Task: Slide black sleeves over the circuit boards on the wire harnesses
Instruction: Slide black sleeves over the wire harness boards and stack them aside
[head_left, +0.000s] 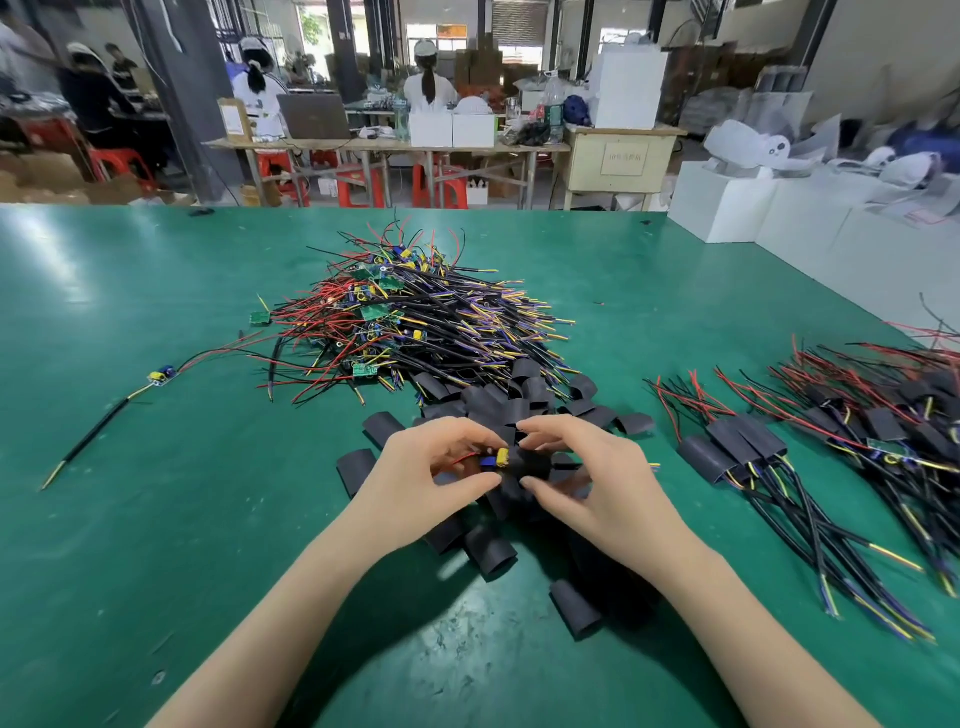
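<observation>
On the green tabletop (156, 519) a big heap of wire harnesses (415, 317) sits behind loose black sleeves (488, 551). Finished harnesses (737, 447) lie right. Left hand (426, 467) pinches a circuit board (496, 460); right hand (587, 467) pinches a sleeve (530, 465) half over it.

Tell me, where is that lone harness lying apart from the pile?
The lone harness lies on the green table, left of the big pile.

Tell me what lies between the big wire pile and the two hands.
In the head view, loose black sleeves lie heaped between the wire pile and the left hand and right hand.
</observation>
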